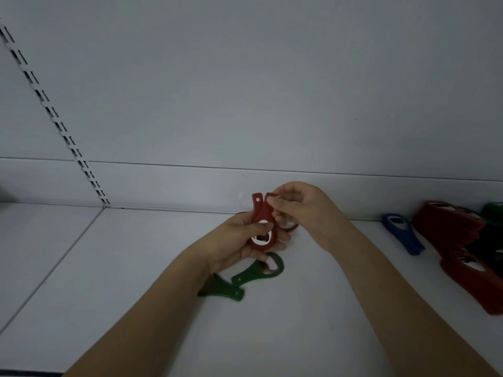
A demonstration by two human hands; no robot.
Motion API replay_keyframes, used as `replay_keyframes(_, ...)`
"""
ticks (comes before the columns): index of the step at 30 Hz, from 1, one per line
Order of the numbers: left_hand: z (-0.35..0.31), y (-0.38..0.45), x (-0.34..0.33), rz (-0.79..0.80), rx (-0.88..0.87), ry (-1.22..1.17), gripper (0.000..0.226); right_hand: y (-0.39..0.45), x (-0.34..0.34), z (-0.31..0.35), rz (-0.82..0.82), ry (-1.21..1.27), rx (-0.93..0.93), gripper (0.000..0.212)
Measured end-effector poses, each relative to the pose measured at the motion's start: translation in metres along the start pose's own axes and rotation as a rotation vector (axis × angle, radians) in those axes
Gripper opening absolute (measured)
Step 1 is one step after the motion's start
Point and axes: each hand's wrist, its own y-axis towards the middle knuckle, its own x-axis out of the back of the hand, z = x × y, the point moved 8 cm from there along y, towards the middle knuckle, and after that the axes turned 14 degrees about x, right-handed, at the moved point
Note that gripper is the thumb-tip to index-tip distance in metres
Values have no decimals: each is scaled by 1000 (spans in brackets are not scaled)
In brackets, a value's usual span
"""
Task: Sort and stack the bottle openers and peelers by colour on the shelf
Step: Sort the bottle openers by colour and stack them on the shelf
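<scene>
Above the middle of the white shelf (272, 322), my left hand (234, 240) grips a small bunch of red bottle openers (262, 221) by their round heads, handles pointing up. My right hand (302, 210) pinches the handle end of one red opener in that bunch. Two green bottle openers (258, 272) (226, 289) lie on the shelf just below my left hand; the lower one is partly hidden by my wrist.
A blue opener stack (402, 234) lies at the right. Beyond it sits a long red stack (462, 248), with dark and green items (494, 210) at the far right edge. A slotted upright (54, 115) runs down the back wall at left.
</scene>
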Motion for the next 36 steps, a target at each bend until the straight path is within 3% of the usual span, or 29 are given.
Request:
replay_keyframes(3, -9, -1, 17, -105, -43, -88, 24, 7, 22, 9, -145, -354, 145, 20)
replay_keyframes(5, -15, -3, 30, -126, -76, -223, 20, 7, 32, 11, -119, -693, 252, 19)
replay_keyframes(9, -13, -4, 48, -186, -68, -333, 5, -7, 5, -34, 386, -971, 172, 65)
replay_keyframes(10, -12, -3, 49, -210, -51, -322, 5, -10, 2, -41, 442, -987, 173, 74)
replay_keyframes(12, -9, -2, 50, -248, -17, -309, 12, -9, 4, -42, 408, -941, 213, 70)
replay_keyframes(17, -2, 4, 51, -280, 36, -271, 23, 1, 19, -31, 280, -987, 317, 14)
replay_keyframes(27, -3, 3, 44, -248, 25, -227, 24, -6, 21, -47, 381, -850, 88, 27)
replay_keyframes(31, -6, 4, 45, -287, -25, -210, 27, -2, 37, -42, 207, -715, 35, 20)
replay_keyframes(34, -9, 1, 49, -344, -93, -183, 30, -1, 49, -25, -1, -378, 63, 14)
replay_keyframes(36, -12, -2, 47, -353, -124, -156, 39, -4, 41, -16, -15, -182, 75, 13)
